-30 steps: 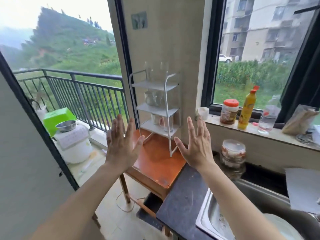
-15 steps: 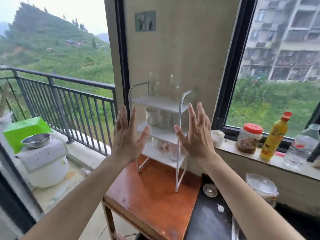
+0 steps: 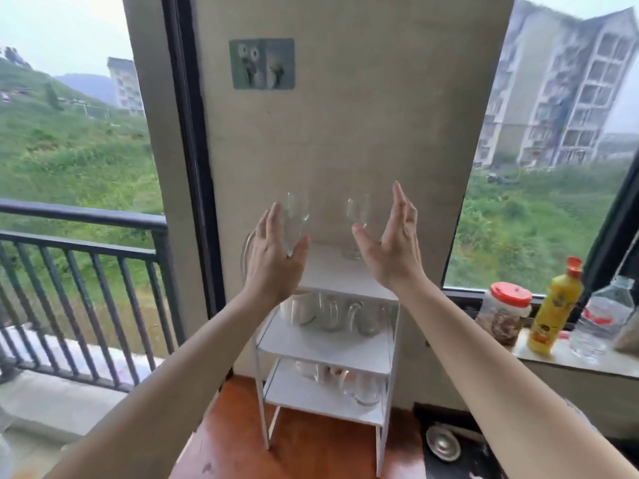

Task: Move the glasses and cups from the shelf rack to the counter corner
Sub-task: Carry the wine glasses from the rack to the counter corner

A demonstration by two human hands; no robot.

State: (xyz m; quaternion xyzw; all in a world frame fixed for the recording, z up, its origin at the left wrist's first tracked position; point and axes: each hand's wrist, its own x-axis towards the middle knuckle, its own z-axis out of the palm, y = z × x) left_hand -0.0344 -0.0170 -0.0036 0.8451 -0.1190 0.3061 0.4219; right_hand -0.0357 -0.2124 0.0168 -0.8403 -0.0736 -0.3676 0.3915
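From my head camera, looking forward and slightly down, I have both arms raised in front of the white shelf rack (image 3: 387, 326), which stands on the wooden worktop (image 3: 311, 451) against the wall. My left hand (image 3: 273, 257) is spread flat and empty, thumb out, palm turned inward; my right hand (image 3: 390, 250) mirrors it, fingers straight and together, thumb apart, holding nothing. On the top tier stand two clear stemmed glasses, upright, so their long axes run vertical. The left glass (image 3: 297, 216) rises just behind my left hand, its lower part hidden by my fingers; whether I touch it I cannot tell. The right glass (image 3: 358, 219) stands just inside my right thumb, a little farther toward the wall. Each hand is nearest its own glass, so I judge a forward, inward closing around each bowl or stem comes next. Cups (image 3: 328, 314) and mugs fill the middle tier, and more cups (image 3: 359, 385) sit on the bottom one.
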